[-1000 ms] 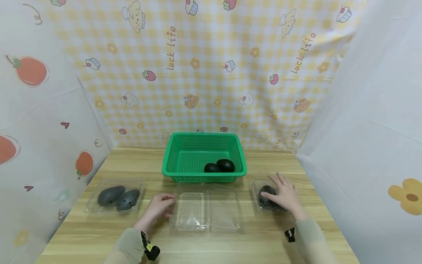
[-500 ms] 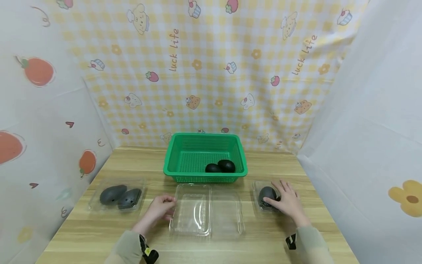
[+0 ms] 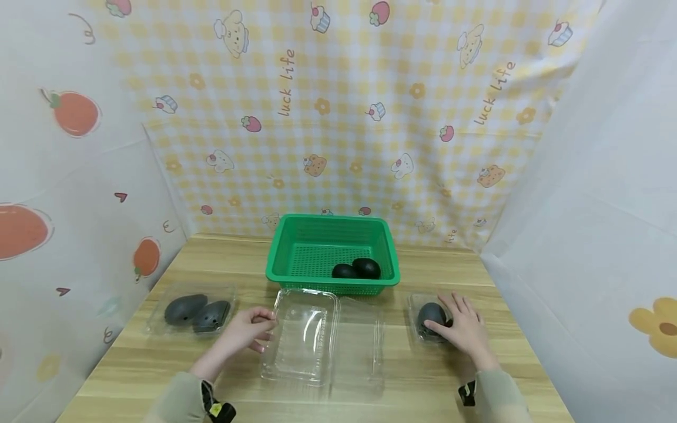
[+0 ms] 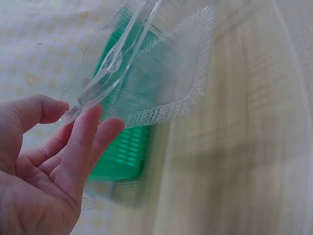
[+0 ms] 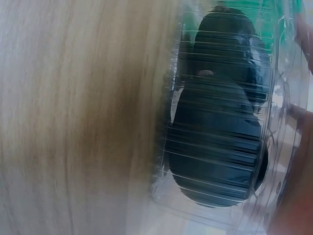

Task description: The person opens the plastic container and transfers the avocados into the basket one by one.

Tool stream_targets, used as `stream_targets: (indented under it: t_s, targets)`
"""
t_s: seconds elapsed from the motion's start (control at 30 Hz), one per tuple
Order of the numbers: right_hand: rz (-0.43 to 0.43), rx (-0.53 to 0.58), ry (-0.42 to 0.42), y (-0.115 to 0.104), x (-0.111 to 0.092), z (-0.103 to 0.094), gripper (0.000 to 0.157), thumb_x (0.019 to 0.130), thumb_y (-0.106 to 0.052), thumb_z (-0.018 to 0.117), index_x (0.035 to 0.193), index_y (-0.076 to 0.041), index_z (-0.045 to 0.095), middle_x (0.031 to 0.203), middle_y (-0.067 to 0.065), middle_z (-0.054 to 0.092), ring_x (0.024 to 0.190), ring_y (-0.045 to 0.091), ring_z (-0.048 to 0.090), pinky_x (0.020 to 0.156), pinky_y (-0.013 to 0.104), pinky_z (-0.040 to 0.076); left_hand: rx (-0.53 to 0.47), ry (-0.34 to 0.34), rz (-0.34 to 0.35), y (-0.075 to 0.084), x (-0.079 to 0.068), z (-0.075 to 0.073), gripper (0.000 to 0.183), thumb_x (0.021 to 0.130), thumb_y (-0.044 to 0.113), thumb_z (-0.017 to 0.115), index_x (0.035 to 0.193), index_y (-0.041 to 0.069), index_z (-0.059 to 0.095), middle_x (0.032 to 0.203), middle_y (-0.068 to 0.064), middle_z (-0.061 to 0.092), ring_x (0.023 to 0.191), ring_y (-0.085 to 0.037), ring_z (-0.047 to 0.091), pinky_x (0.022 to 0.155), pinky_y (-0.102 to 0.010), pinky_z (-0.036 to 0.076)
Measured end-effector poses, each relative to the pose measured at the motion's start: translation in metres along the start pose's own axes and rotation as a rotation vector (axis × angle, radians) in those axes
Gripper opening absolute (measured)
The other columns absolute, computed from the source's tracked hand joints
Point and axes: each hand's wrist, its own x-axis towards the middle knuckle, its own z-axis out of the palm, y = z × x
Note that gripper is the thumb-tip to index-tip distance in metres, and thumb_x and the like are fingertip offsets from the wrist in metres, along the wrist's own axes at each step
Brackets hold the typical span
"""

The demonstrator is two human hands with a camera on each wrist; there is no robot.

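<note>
My left hand pinches the left edge of an unfolded clear plastic clamshell box between thumb and fingers. That half of the box is tilted up; the other half lies to its right. In the left wrist view, the rim of the clamshell meets my fingertips. On the right, my right hand rests with spread fingers over a closed clear clamshell holding dark, avocado-like fruits. Two of these fruits show through the ribbed plastic in the right wrist view, with parts of my hand blurred at the right edge.
A green plastic basket stands behind the clamshell, with two dark fruits inside. At left lies another closed clear box holding two dark fruits. Patterned cloth encloses the wooden table at the back and sides.
My left hand has taken the left edge of the unfolded clamshell and raised it, shifting it slightly left. My right hand has moved little, staying over the closed box.
</note>
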Motion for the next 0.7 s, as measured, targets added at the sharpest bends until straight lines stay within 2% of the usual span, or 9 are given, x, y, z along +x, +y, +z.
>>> stream_targets:
  t_s: [0.2,0.3,0.43,0.7]
  targets:
    - [0.007,0.087,-0.017,0.005,-0.001,-0.008,0.080,0.072,-0.059,0.058,0.134,-0.013,0.036,0.139,0.024,0.020,0.121,0.048,0.020,0.086,0.069,0.018,0.012,-0.034,0.025,0.023,-0.013,-0.018,0.039,0.084,0.019,0.060,0.109,-0.009,0.048,0.102,-0.021,0.056,0.082,-0.033,0.060,0.054,-0.041,0.053]
    - [0.042,0.158,-0.038,0.010,-0.004,-0.016,0.080,0.075,-0.053,0.059,0.136,-0.009,0.032,0.139,0.028,0.015,0.118,0.052,0.020,0.084,0.069,0.022,0.030,-0.030,0.036,0.034,-0.018,-0.028,0.040,0.084,0.021,0.060,0.109,-0.007,0.048,0.101,-0.017,0.057,0.083,-0.032,0.061,0.055,-0.040,0.053]
    - [0.090,0.198,-0.049,0.018,-0.008,-0.021,0.079,0.077,-0.050,0.059,0.136,-0.006,0.030,0.137,0.032,0.014,0.117,0.055,0.019,0.083,0.069,0.024,0.041,-0.032,0.074,0.048,-0.024,-0.043,0.040,0.084,0.021,0.060,0.109,-0.007,0.048,0.103,-0.016,0.057,0.086,-0.032,0.060,0.055,-0.041,0.052]
    - [0.131,0.279,-0.041,0.029,-0.017,-0.014,0.076,0.079,-0.048,0.058,0.137,-0.008,0.029,0.138,0.029,0.014,0.119,0.052,0.019,0.085,0.069,0.022,0.074,0.014,0.112,0.066,-0.019,-0.072,0.043,0.084,0.025,0.059,0.111,-0.005,0.046,0.105,-0.016,0.056,0.085,-0.026,0.060,0.058,-0.043,0.052]
